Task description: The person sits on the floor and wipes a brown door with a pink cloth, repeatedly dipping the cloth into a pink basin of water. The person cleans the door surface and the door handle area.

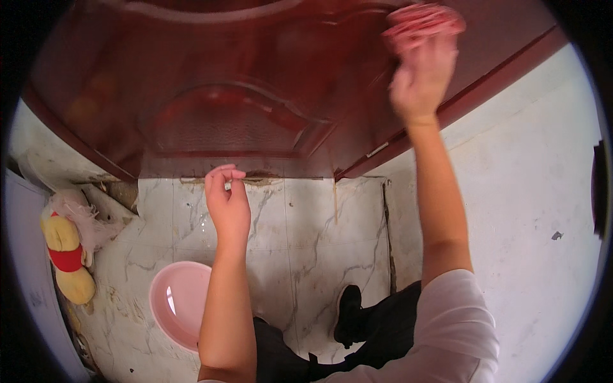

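Note:
My right hand (426,81), blurred by motion, presses a folded pink-red cloth (424,24) against the upper right part of a glossy dark red panelled door (230,57). Lower down and to the left, my left hand (227,191) hangs above the floor near the door's bottom edge, its fingers loosely curled with nothing visible between them. A pink plastic basin (182,304) with a bright reflection inside stands on the floor, partly hidden behind my left forearm.
At the left lie a yellow plush toy (62,234) with a red band and a crumpled clear plastic bag (91,220). White walls (522,191) flank the door. The marble-patterned floor (311,258) has a damaged edge at the threshold. My black shoe (349,311) rests below.

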### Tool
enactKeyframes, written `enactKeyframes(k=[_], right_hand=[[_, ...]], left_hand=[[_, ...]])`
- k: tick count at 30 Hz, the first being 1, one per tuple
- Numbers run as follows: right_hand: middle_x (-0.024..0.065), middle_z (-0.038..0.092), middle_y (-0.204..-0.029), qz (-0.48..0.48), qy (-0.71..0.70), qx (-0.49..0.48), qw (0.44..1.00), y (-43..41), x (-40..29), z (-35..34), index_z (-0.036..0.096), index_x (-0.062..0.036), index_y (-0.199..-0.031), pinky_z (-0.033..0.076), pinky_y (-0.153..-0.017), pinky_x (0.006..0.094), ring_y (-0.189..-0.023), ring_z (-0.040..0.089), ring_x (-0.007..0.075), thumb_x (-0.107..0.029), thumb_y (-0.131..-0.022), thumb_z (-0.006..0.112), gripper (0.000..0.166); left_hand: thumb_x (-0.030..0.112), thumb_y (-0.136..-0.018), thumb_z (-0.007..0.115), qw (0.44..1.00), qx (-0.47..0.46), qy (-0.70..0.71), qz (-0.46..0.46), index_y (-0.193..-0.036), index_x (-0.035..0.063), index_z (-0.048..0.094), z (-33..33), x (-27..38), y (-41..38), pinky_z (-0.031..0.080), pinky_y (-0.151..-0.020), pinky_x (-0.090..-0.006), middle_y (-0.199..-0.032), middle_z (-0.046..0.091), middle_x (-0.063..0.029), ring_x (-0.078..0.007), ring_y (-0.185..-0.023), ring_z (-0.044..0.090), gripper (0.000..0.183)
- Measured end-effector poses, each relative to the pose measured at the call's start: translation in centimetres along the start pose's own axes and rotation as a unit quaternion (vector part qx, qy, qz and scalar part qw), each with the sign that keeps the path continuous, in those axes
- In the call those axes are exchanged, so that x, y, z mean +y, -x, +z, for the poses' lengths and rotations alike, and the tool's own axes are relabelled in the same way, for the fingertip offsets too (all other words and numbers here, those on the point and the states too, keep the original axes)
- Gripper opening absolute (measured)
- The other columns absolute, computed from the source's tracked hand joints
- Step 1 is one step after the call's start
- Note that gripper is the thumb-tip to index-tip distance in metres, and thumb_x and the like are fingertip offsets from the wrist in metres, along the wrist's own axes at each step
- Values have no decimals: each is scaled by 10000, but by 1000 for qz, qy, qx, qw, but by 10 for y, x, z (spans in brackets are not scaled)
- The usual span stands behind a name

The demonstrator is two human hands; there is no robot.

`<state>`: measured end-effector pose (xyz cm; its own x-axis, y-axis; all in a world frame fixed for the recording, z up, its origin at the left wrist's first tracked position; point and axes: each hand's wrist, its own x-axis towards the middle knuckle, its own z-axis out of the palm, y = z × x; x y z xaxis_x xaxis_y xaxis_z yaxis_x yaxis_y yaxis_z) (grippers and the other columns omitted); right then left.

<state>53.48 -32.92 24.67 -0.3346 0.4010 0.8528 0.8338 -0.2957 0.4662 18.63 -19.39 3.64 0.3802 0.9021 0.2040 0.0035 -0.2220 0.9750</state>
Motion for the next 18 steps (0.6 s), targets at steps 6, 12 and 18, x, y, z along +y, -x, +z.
enactKeyframes(k=[6,12,18], right_hand=[[-14,700,-1480,-123,-48,-162,978,54,-27,-12,772,-193,-1381,425,-1254,479,-1445,620,262,-193,-922,727,461],[-94,684,-1506,-159,-85,-210,961,-47,43,-52,742,-273,-1453,376,-1298,423,-1480,594,147,-141,-998,637,485],[-81,611,-1623,-194,-91,-246,945,-164,147,-114,676,-257,-1530,338,-1334,403,-1568,496,122,-150,-1016,580,534]], left_hand=[[-33,-944,632,992,-89,-81,31,-1031,36,698,17,9,27,533,-887,-398,-1262,658,-138,-307,-1102,641,130],[-10,-917,675,979,-148,-140,8,-1040,34,706,24,39,77,523,-1029,-475,-1224,666,-175,-393,-1201,634,134],[-2,-905,718,949,-265,-116,125,-1043,56,723,70,257,48,545,-1010,-489,-1247,668,-154,-395,-1183,640,150]])
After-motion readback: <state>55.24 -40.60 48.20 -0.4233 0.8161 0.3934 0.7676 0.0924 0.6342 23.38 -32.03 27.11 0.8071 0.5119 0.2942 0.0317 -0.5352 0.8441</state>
